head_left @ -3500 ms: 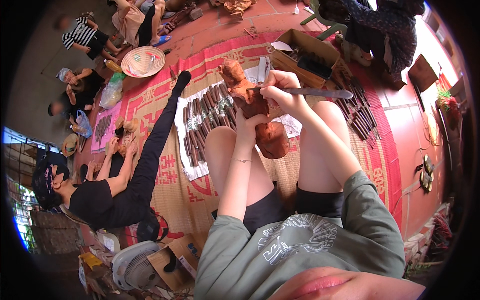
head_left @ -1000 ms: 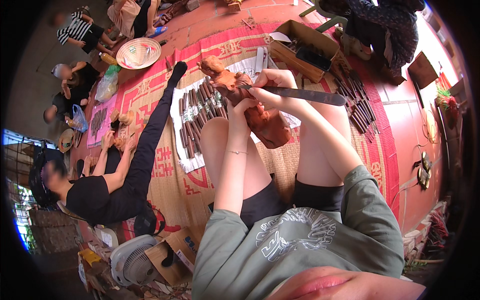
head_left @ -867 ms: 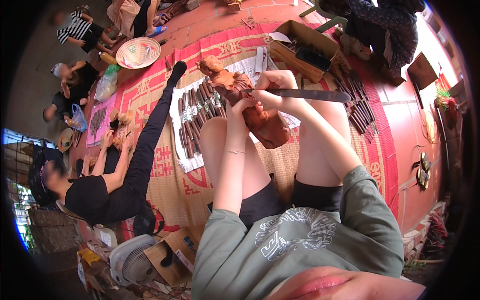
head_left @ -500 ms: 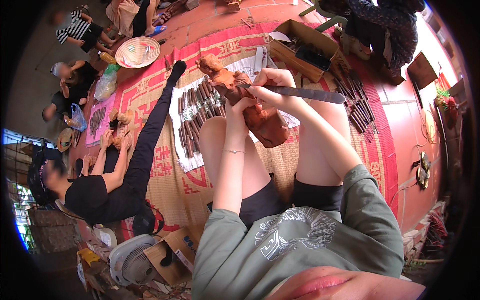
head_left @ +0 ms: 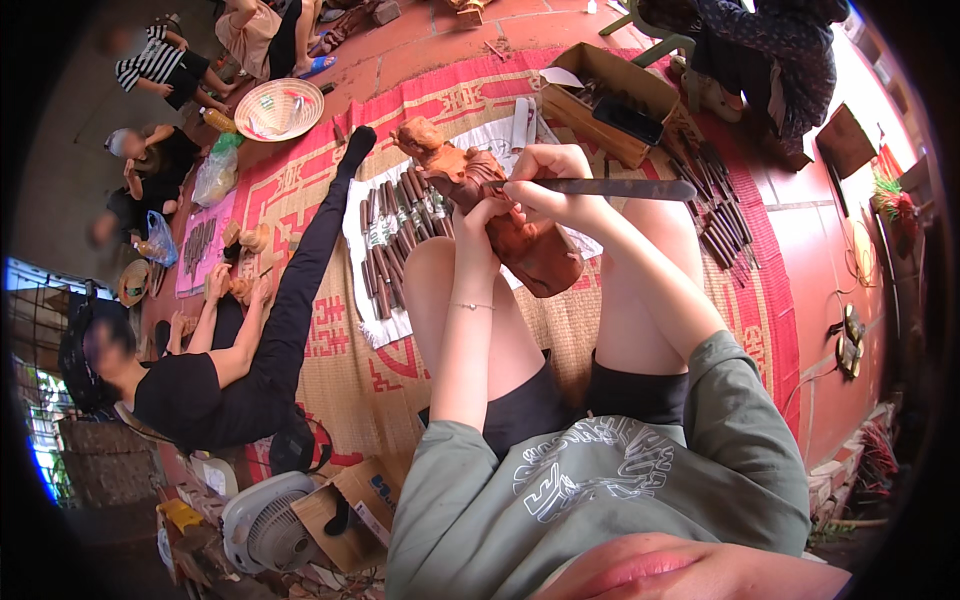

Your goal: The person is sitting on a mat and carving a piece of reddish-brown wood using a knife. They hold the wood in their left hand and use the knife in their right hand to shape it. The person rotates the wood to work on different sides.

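Note:
A reddish-brown carved wooden figure (head_left: 541, 258) is held tilted above my knees, its rounded head end pointing far left. My left hand (head_left: 482, 222) is closed round its middle, fingers partly hidden behind the wood. My right hand (head_left: 548, 178) grips a long, dark, flat carving tool (head_left: 640, 187) like a pen. The tool's narrow tip meets the carved folds on the figure, and its wide rounded end sticks out to the right. Left of the figure, several wooden-handled carving tools (head_left: 395, 235) lie in rows on a white cloth (head_left: 385, 330).
More carving tools (head_left: 715, 215) lie on the red-patterned mat (head_left: 340, 400) to the right. A cardboard box (head_left: 600, 90) stands beyond the figure. At left a seated co-worker (head_left: 190, 390) in black handles a small wooden piece. A woven basket (head_left: 278, 108) and a fan (head_left: 275, 530) stand farther out.
The tool's wide end has swung slightly up and right, with its tip still on the figure. My left hand keeps its hold. The whole view has shifted slightly.

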Available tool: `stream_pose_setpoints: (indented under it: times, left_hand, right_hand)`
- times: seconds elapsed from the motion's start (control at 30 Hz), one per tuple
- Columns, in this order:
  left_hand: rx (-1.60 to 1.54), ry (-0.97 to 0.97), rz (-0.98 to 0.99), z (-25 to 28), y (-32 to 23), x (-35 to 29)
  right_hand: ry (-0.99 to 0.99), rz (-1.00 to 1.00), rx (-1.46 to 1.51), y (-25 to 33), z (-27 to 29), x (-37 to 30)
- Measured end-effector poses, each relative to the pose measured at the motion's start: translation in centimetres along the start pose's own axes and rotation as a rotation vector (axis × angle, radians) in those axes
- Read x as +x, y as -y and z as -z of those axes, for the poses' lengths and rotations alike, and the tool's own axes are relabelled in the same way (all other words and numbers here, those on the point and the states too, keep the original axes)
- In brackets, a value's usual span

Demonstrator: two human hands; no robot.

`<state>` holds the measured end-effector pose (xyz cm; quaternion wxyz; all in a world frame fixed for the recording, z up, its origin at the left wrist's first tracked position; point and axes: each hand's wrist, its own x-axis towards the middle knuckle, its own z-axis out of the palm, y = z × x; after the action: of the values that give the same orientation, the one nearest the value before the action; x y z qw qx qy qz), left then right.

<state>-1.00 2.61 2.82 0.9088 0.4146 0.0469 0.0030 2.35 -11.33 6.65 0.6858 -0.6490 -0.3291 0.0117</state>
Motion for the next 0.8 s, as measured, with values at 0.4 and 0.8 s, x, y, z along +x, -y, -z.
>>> stream_pose_setpoints:
  times: [0.4, 0.8]
  left_hand:
    - [-0.043, -0.027, 0.063, 1.2, 0.2, 0.6]
    - [-0.053, -0.052, 0.059, 0.5, 0.0, 0.3]
  right_hand:
    - [0.022, 0.002, -0.052, 0.0, 0.0, 0.2]
    - [0.012, 0.022, 0.065, -0.1, -0.3, 0.2]
